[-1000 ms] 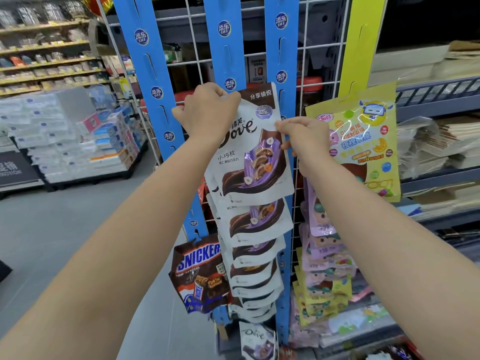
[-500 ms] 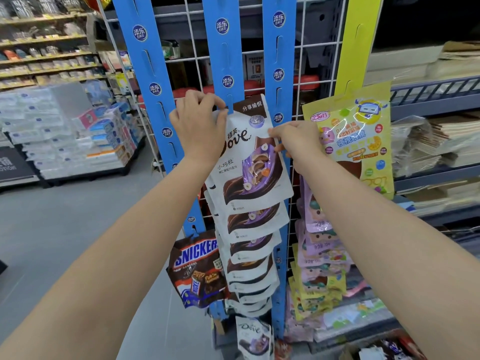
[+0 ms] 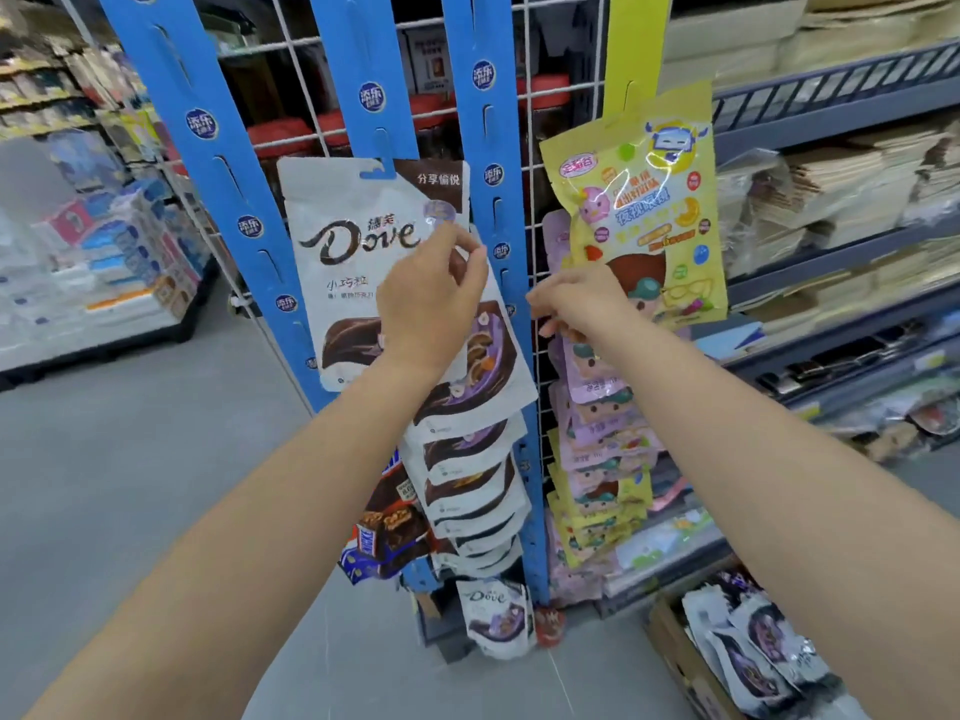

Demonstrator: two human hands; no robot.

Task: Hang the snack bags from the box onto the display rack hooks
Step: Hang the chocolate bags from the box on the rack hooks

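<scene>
A white-and-brown Dove snack bag (image 3: 353, 241) hangs from a hook on the middle blue strip (image 3: 358, 54) of the wire display rack (image 3: 566, 59). Below it, several more Dove bags (image 3: 467, 480) hang in an overlapping column. My left hand (image 3: 431, 304) is in front of the top bag's right half. Its thumb and curled fingers meet at the upper edge of the bag just beneath; a real pinch is not clear. My right hand (image 3: 576, 304) hovers beside the right blue strip (image 3: 488, 148), fingers loosely curled, holding nothing. The cardboard box (image 3: 670, 646) at bottom right holds more Dove bags (image 3: 753, 652).
A yellow cartoon snack bag (image 3: 644, 200) hangs on the yellow strip (image 3: 634, 39), with pink and yellow bags (image 3: 602, 459) below it. A Snickers bag (image 3: 384, 532) hangs low on the left strip. Grey shelving (image 3: 841, 262) stands at right and stacked goods (image 3: 104, 262) at left, with grey floor between.
Both hands have left the top corners of the Dove bag and dropped lower. The bag now hangs by itself on the middle strip. The view has moved closer and tilted down.
</scene>
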